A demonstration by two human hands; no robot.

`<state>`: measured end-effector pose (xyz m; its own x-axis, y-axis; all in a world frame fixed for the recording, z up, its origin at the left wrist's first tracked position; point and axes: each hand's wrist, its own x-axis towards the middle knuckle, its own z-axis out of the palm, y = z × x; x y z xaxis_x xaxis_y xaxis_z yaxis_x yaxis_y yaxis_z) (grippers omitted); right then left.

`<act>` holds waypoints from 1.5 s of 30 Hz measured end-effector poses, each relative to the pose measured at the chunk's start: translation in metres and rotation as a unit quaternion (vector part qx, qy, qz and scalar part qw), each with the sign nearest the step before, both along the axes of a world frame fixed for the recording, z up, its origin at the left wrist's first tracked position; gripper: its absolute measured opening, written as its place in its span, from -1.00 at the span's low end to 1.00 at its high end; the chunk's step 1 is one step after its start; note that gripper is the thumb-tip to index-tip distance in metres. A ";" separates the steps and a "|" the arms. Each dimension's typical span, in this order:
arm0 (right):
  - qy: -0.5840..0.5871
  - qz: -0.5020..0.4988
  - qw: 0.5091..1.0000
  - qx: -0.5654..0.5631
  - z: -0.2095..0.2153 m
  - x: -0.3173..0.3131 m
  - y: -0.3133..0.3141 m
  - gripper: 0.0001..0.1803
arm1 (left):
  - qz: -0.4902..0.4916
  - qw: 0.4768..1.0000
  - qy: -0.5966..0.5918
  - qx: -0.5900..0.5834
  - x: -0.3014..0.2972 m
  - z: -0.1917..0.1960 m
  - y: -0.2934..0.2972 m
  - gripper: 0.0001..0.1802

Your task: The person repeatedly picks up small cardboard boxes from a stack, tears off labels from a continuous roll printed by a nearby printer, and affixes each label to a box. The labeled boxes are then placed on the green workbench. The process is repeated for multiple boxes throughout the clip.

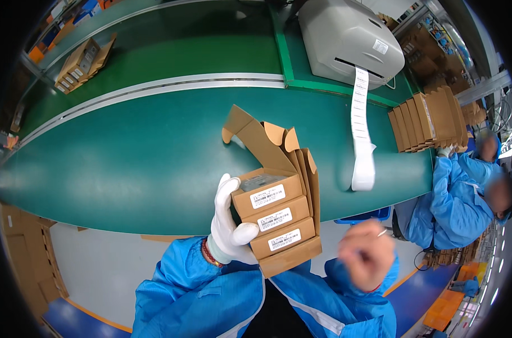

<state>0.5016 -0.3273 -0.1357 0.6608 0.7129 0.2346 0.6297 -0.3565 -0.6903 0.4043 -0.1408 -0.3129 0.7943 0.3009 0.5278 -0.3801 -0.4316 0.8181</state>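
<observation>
A stack of small brown cardboard boxes rests in my left hand, which wears a white glove and grips it from the left side. White printed labels show on three of the box ends; the lowest box end shows no label. The top box has its lid flap raised, and a grey item shows inside. More raised flaps stand along the stack's right side. To the right of the boxes, apart from them, my bare right hand is blurred, its fingers curled together. A tiny pale strip shows at its fingers.
A grey label printer stands at the back right, a long white label strip hanging from it onto the green table. Open cardboard boxes stand at the right edge, near co-workers in blue. More boxes lie far left.
</observation>
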 end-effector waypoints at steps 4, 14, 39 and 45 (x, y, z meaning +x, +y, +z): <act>0.090 0.045 0.995 -0.012 0.004 -0.016 0.029 -0.82 | -0.001 1.000 0.004 -0.006 0.002 0.001 0.001 0.05; 0.097 0.024 0.994 -0.039 0.005 -0.013 0.034 -0.83 | -0.005 1.000 0.001 -0.006 0.007 0.002 -0.001 0.07; -0.047 -0.027 0.980 0.193 -0.092 -0.005 0.006 -0.70 | -0.026 0.997 0.032 -0.063 0.012 0.013 -0.004 -0.16; -0.188 -0.030 0.884 0.427 -0.140 -0.024 0.011 -0.66 | -0.040 0.988 0.060 -0.137 0.011 0.019 0.000 -0.30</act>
<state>0.4779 -0.3165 -0.2753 0.4523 0.1350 0.8816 0.8695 0.1534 -0.4696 0.4154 -0.1404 -0.2942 0.8730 0.3535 0.3361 -0.2974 -0.1605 0.9412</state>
